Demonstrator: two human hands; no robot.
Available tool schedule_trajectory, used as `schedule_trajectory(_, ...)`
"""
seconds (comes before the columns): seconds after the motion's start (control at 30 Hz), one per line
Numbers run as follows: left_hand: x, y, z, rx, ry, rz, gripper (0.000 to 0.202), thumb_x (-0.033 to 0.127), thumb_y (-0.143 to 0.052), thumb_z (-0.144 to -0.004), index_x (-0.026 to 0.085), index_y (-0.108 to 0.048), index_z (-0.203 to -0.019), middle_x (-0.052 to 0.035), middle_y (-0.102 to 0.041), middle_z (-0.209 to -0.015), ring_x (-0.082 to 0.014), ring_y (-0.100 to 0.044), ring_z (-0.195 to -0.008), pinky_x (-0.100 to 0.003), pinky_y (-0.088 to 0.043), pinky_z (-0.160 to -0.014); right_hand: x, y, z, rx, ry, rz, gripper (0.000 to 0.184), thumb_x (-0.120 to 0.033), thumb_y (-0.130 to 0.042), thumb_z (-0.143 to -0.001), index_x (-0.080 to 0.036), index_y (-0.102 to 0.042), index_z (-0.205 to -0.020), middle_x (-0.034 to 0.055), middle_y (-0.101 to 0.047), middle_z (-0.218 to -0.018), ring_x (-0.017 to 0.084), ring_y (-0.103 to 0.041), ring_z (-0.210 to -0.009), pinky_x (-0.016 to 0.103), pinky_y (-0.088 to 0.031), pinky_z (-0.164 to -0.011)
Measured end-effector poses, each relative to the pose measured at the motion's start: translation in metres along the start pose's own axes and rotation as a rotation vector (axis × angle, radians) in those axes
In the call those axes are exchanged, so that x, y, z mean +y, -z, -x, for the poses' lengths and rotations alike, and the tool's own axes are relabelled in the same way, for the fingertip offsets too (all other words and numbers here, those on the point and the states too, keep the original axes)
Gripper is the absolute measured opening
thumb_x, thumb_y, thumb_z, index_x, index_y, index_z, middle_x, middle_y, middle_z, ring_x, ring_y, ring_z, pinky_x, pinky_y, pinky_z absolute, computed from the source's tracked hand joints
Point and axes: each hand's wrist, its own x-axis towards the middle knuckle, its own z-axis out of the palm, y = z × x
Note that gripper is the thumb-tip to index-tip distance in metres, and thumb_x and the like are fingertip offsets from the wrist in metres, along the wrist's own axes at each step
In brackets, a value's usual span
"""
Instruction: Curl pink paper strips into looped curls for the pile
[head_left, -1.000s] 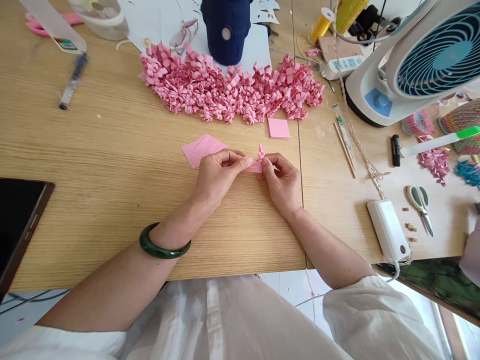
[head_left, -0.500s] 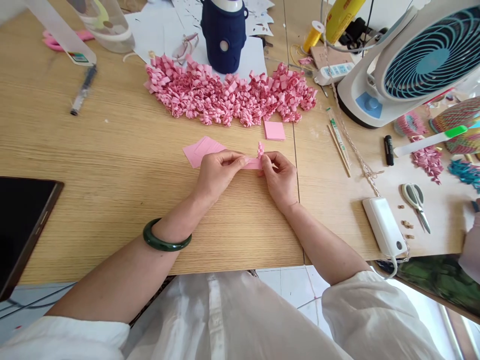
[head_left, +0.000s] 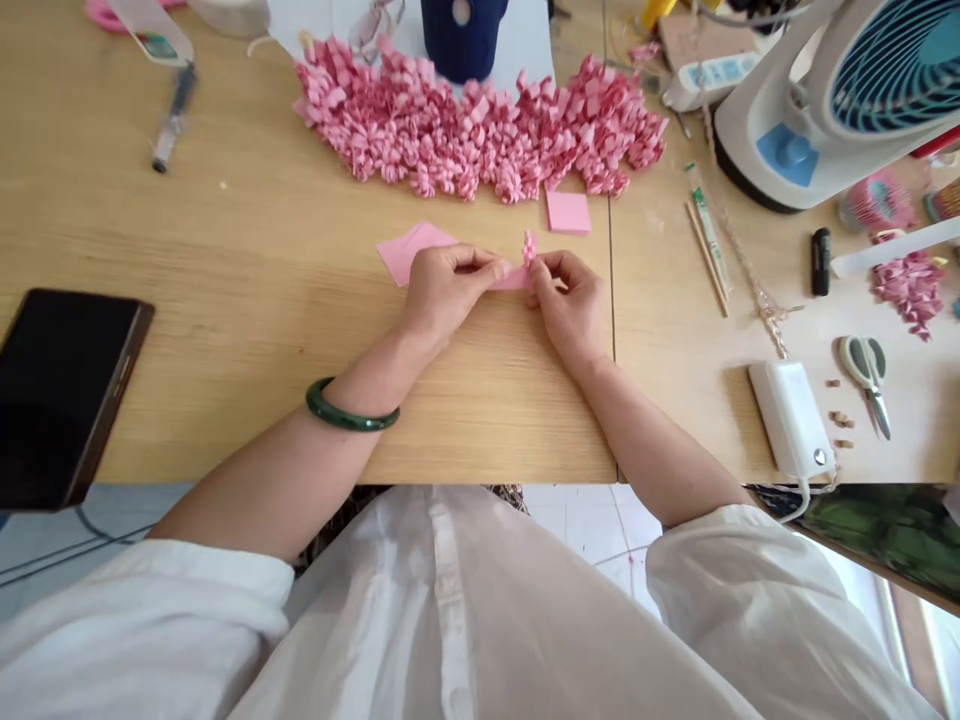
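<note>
My left hand (head_left: 444, 288) and my right hand (head_left: 568, 298) both pinch a small pink paper piece (head_left: 519, 273) just above the wooden table (head_left: 247, 260). Its right end is curled into small loops beside my right fingertips. A few flat pink paper squares (head_left: 405, 250) lie under and behind my left hand. Another small pink square (head_left: 568, 212) lies a little further back. A long heap of curled pink paper pieces (head_left: 480, 135) stretches across the table behind my hands. A green bangle (head_left: 349, 412) is on my left wrist.
A dark tablet (head_left: 56, 390) lies at the left edge. A pen (head_left: 171, 118) lies at back left. A dark blue bottle (head_left: 461, 35) stands behind the heap. At right are a fan (head_left: 832, 90), wooden sticks (head_left: 705, 255), a white power brick (head_left: 791, 418) and scissors (head_left: 866, 370).
My head has tilted down, so everything sits higher in the picture. Both hands keep their pinch on the pink paper piece in the same spot on the table.
</note>
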Motion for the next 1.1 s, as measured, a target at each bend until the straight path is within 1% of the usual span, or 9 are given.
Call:
schedule_trajectory(0.13, 0.007, -0.001, -0.003, -0.024, 0.082, -0.053, 0.022, 0.022, -0.066, -0.085, 0.003, -0.078, -0.088, -0.0001, -0.078, -0.084, -0.0173, -0.073, -0.101, -0.026, -0.05, -0.087, 0.008, -0.003, -0.007, -0.047, 0.037, 0.054, 0.029, -0.039, -0.063, -0.097, -0.019, -0.063, -0.076, -0.003, -0.063, -0.075, 0.007, -0.062, -0.072, 0.023, -0.051, -0.07)
schedule_trajectory(0.33, 0.016, 0.001, -0.003, -0.089, 0.096, -0.062, 0.049, 0.026, -0.06, -0.081, -0.014, -0.069, -0.109, -0.0091, -0.078, -0.101, -0.0263, -0.068, -0.117, -0.023, -0.047, -0.087, 0.017, -0.006, -0.015, -0.059, 0.067, 0.028, 0.028, -0.03, -0.063, -0.096, -0.014, -0.061, -0.073, -0.0041, -0.055, -0.068, 0.004, -0.055, -0.061, 0.022, -0.048, -0.062)
schedule_trajectory(0.43, 0.018, 0.002, -0.001, -0.131, 0.099, -0.114, 0.056, 0.026, -0.045, -0.085, -0.017, -0.063, -0.116, -0.0077, -0.076, -0.106, -0.0291, -0.063, -0.121, -0.025, -0.045, -0.086, 0.023, -0.007, -0.018, -0.09, 0.094, 0.015, 0.033, -0.041, -0.063, -0.096, -0.015, -0.063, -0.076, -0.0035, -0.055, -0.071, 0.007, -0.062, -0.065, 0.023, -0.049, -0.059)
schedule_trajectory(0.57, 0.017, 0.003, 0.003, -0.167, 0.093, -0.069, 0.058, 0.027, -0.05, -0.085, -0.015, -0.059, -0.124, -0.0113, -0.074, -0.118, -0.0314, -0.058, -0.126, -0.021, -0.044, -0.088, 0.031, -0.012, -0.025, -0.126, 0.102, -0.057, 0.039, -0.05, -0.063, -0.094, -0.016, -0.06, -0.076, -0.0035, -0.056, -0.072, 0.008, -0.065, -0.065, 0.022, -0.05, -0.057)
schedule_trajectory(0.73, 0.017, 0.002, 0.009, -0.197, 0.098, 0.04, 0.06, 0.03, -0.032, -0.095, -0.014, -0.055, -0.129, -0.0089, -0.07, -0.125, -0.0282, -0.055, -0.132, -0.023, -0.042, -0.091, 0.027, -0.017, -0.03, -0.124, 0.04, -0.058, 0.028, -0.026, -0.063, -0.098, -0.016, -0.058, -0.072, -0.0042, -0.054, -0.068, 0.008, -0.063, -0.063, 0.023, -0.051, -0.058)
schedule_trajectory(0.83, 0.017, 0.002, 0.012, -0.127, 0.14, 0.133, 0.049, 0.026, -0.029, -0.102, -0.008, -0.059, -0.119, -0.0015, -0.072, -0.114, -0.019, -0.062, -0.127, -0.026, -0.043, -0.095, 0.019, -0.015, -0.028, -0.102, -0.013, -0.1, 0.032, -0.02, -0.055, -0.101, -0.019, -0.053, -0.07, -0.0057, -0.051, -0.066, 0.004, -0.056, -0.058, 0.02, -0.049, -0.058)
schedule_trajectory(0.93, 0.018, 0.005, 0.014, -0.033, 0.169, 0.262, 0.018, 0.023, -0.058, -0.104, 0.015, -0.061, -0.089, 0.0021, -0.074, -0.091, -0.0056, -0.067, -0.093, -0.026, -0.055, -0.096, 0.013, -0.013, -0.024, -0.082, -0.002, -0.17, 0.035, -0.024, -0.057, -0.101, -0.024, -0.046, -0.067, -0.0056, -0.049, -0.065, 0.007, -0.053, -0.06, 0.02, -0.051, -0.054)
schedule_trajectory(1.0, 0.019, 0.008, 0.016, -0.023, 0.203, 0.282, 0.024, 0.02, -0.062, -0.103, 0.022, -0.055, -0.08, 0.003, -0.068, -0.077, -0.0057, -0.059, -0.08, -0.03, -0.058, -0.096, 0.012, -0.013, -0.025, -0.069, -0.01, -0.227, 0.037, -0.023, -0.061, -0.099, -0.025, -0.044, -0.067, -0.0055, -0.047, -0.064, 0.009, -0.05, -0.061, 0.02, -0.051, -0.049)
schedule_trajectory(1.1, 0.023, 0.011, 0.018, -0.063, 0.239, 0.243, 0.026, 0.013, -0.058, -0.103, 0.022, -0.053, -0.08, 0.0041, -0.061, -0.07, -0.0055, -0.056, -0.081, -0.032, -0.055, -0.101, 0.015, -0.017, -0.034, -0.071, -0.015, -0.26, 0.037, -0.033, -0.063, -0.1, -0.025, -0.044, -0.069, -0.0061, -0.046, -0.065, 0.007, -0.047, -0.062, 0.02, -0.049, -0.051)
